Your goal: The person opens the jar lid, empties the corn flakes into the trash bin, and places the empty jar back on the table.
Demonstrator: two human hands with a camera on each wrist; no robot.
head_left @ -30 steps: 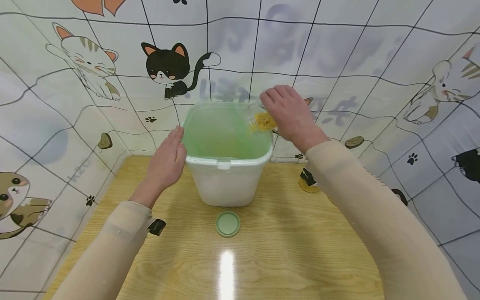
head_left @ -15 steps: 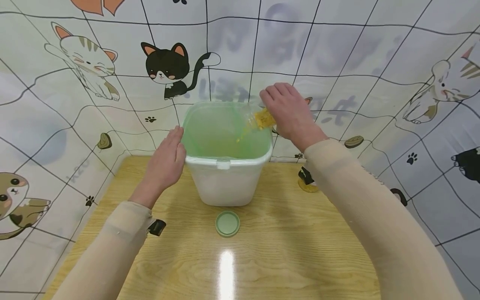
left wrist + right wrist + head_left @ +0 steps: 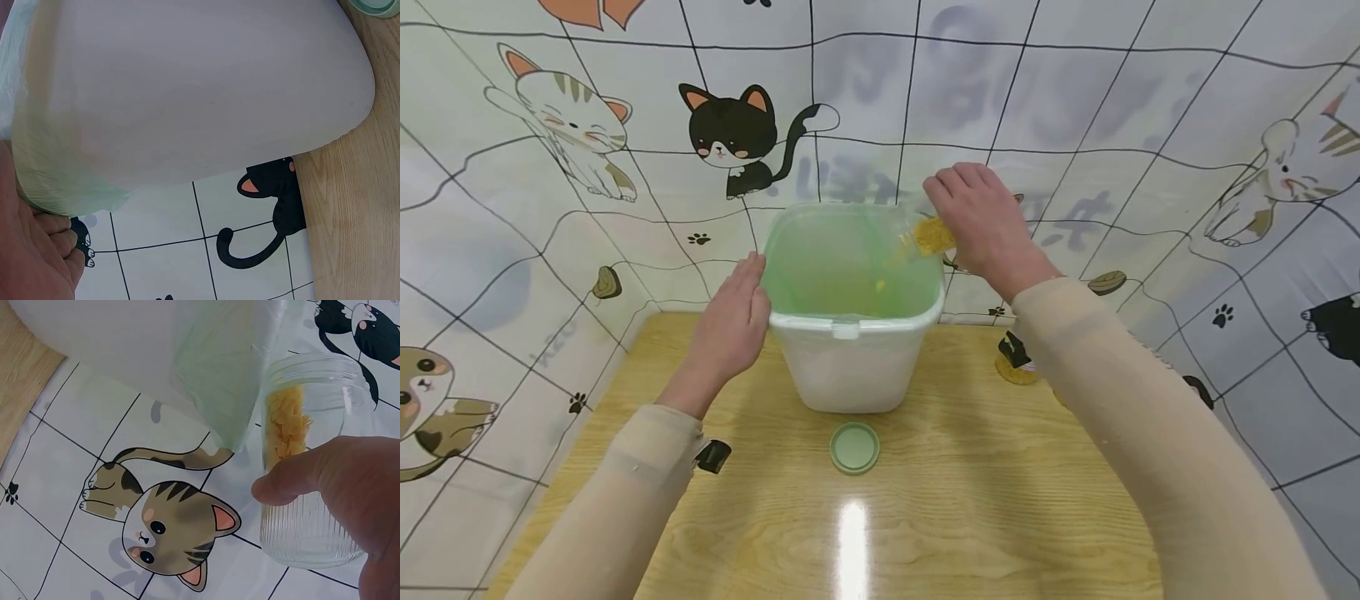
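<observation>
A white bin (image 3: 850, 371) lined with a pale green plastic bag (image 3: 820, 250) stands at the back of the table. My left hand (image 3: 726, 325) rests against the bin's left side at the rim, fingers extended; the left wrist view has the fingers (image 3: 59, 240) beside the bag's edge. My right hand (image 3: 981, 225) grips a ribbed clear glass jar (image 3: 312, 531), tipped with its mouth over the bin's right rim. Small yellow pieces (image 3: 287, 425) lie along one side inside the jar. A few yellow bits (image 3: 881, 286) show over the bag's inside.
A round green lid (image 3: 854, 448) lies on the wooden table (image 3: 925, 500) in front of the bin. Something round and yellow (image 3: 1017, 372) sits by my right forearm, partly covered by the black wrist camera. A cat-printed sheet (image 3: 865, 100) hangs close behind the bin.
Yellow pieces have dropped from the jar into the bin. My right hand has shifted only slightly as it tips the jar; the left hand stays against the bin.
</observation>
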